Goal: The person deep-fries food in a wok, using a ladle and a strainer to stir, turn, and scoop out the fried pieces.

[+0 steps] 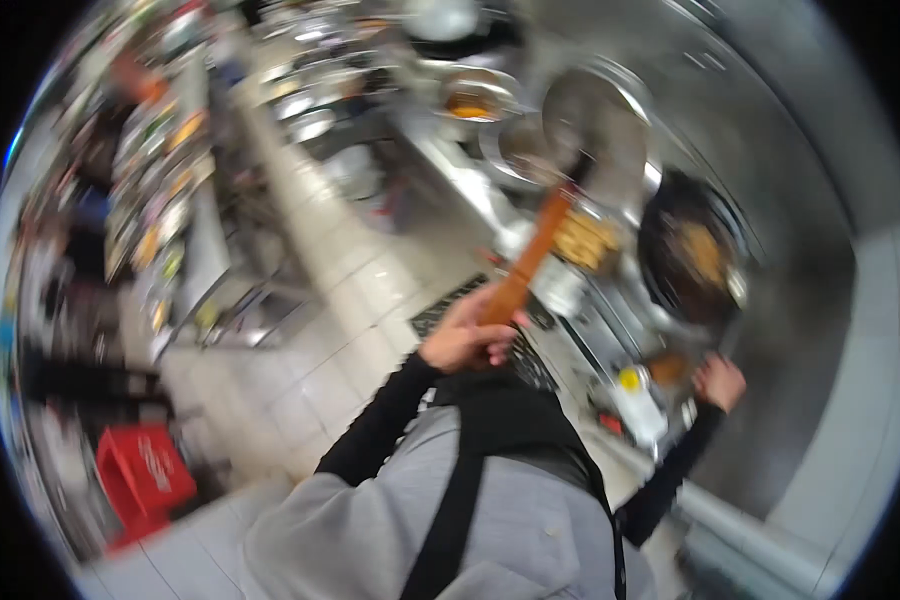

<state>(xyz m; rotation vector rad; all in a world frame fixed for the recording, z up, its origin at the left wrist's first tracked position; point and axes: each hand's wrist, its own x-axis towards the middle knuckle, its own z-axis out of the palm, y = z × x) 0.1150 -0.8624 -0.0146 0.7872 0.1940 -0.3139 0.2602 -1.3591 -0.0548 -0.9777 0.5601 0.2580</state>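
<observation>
My left hand (472,335) is wrapped around the lower end of a long wooden handle (532,258). The handle belongs to a utensil whose dark neck reaches over a large round metal vessel (588,115); blur hides the shape of its head. My right hand (720,383) is closed, just below a dark wok (660,275) with brown food (703,252) in it. What that hand grips, if anything, does not show. Between the two hands, a container of yellowish pieces (585,242) stands beside the wok.
Metal bowls, one with orange contents (473,100), line the stove counter. A white container with a yellow spot (635,410) sits near my right forearm. Left, across the tiled floor (335,345), are a long counter of dishes (170,190) and a red crate (150,478).
</observation>
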